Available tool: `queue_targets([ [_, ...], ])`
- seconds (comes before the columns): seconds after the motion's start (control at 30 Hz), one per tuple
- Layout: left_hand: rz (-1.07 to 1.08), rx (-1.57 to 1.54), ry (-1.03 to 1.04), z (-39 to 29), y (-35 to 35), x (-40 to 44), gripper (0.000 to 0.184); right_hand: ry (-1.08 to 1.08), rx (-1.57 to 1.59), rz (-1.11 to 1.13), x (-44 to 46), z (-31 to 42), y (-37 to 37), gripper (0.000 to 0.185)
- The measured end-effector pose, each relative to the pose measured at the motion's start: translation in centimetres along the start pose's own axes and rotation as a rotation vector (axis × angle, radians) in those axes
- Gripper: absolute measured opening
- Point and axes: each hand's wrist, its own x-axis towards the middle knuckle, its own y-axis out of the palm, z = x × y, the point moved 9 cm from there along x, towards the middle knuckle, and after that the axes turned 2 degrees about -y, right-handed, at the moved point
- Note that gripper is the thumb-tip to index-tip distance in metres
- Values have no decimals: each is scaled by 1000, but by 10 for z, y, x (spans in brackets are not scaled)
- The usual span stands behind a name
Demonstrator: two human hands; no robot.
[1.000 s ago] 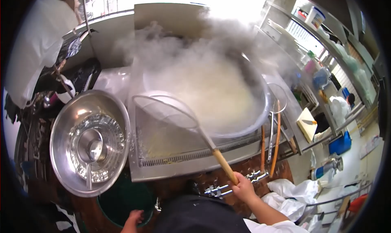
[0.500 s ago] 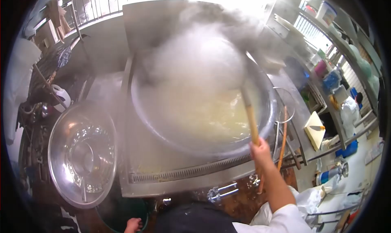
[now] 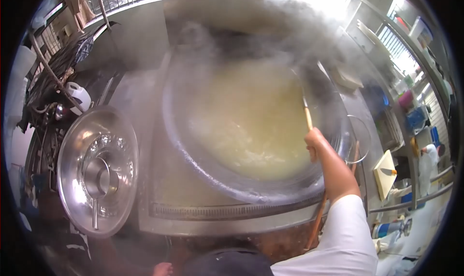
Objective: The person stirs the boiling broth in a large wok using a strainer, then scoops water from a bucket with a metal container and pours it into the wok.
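My right hand is closed around the wooden handle of a long tool, over the right side of a very large cauldron. The tool's metal neck reaches away from me over the liquid; its head is hidden by steam or liquid. Pale yellow, steaming liquid fills much of the cauldron and ripples near the front. Only a small part of my left hand shows at the bottom edge, low in front of the stove; its fingers are too hazy to read.
Left of the stove sits a wide steel basin holding a round steel dipper. A cutting board with a knife lies on the right. A wooden pole leans by the stove's front right. Steam veils the back.
My right hand has moved forward over the cauldron with the tool, and the arm reaches farther out. The view has shifted, and steam over the liquid has thinned. Less of my left hand shows.
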Motion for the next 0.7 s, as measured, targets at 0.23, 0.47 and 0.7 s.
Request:
queue_targets([
  [0.23,24,-11,13,5,2,-5,24,-57,-36,352,-45,53,79,22],
  [0.47,43,119,43,-9,-26,20,25,-86,298,639,-144,42,136,11],
  [0.7,66,240,92,-8,-67,58,29,60,805,966,-291,7,156,27],
])
